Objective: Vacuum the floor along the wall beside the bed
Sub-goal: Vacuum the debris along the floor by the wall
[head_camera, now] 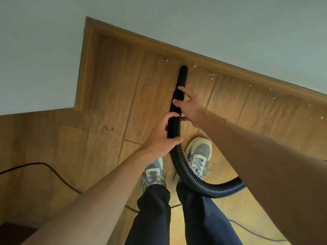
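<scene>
Hose (pixel 174 124) gripped in left hand (pixel 162 137), fist wrapped round it for reach; right hand (pixel 190 106) spread, fingertips steadying; nozzle (pixel 182 75) at skirting (pixel 221 66) w/ white debris (pixel 212 76) just beside (bed unseen).

Pale wall (pixel 212 23) meets a wooden skirting board (pixel 203 58); wood-plank floor (pixel 115 85) below, white scraps (pixel 211 76) at two o'clock.

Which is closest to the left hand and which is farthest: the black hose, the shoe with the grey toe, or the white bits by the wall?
From the left hand, in the head view:
1. Black hose: gripped in that hand.
2. Grey-toed shoe: just right, below it.
3. White bits: farthest, by the skirting board.
</scene>
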Tool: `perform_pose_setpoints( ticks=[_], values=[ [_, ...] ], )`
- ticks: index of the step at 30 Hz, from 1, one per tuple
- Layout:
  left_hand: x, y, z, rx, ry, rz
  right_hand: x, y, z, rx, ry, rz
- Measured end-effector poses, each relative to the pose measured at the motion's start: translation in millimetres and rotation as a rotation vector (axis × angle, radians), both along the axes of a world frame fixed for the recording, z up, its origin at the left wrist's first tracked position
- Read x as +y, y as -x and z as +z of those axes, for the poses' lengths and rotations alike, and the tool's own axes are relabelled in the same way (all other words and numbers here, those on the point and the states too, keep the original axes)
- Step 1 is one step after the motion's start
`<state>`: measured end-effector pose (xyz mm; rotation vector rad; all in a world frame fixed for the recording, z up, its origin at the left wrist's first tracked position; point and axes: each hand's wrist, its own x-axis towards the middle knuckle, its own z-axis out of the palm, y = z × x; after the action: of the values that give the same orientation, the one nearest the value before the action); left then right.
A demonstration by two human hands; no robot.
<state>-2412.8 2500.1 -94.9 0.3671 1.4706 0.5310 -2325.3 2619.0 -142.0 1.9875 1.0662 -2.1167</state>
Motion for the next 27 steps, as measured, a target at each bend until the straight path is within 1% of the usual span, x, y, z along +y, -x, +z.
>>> perform_pose_setpoints(
  ticks=[9,14,21,27],
  values=[
    [-10.6,11.9,-8.7,0.056,0.035,0.15,-1.5,36.3,-6.3,0.056,0.016,0.09],
    [-8.4,19.5,-16.2,0.069,0.024,0.182,-1.5,49.7,-12.4,0.057,-0.039,0.092],
    [-7.3,9.9,-15.2,0.049,0.031,0.108,-4.3,30.4,-12.9,0.033,-0.051,0.073],
    [-3.7,-3.2,-12.1,0.005,0.032,0.016,-5.9,0.9,-11.1,0.013,-0.025,-0.027]
  ],
)
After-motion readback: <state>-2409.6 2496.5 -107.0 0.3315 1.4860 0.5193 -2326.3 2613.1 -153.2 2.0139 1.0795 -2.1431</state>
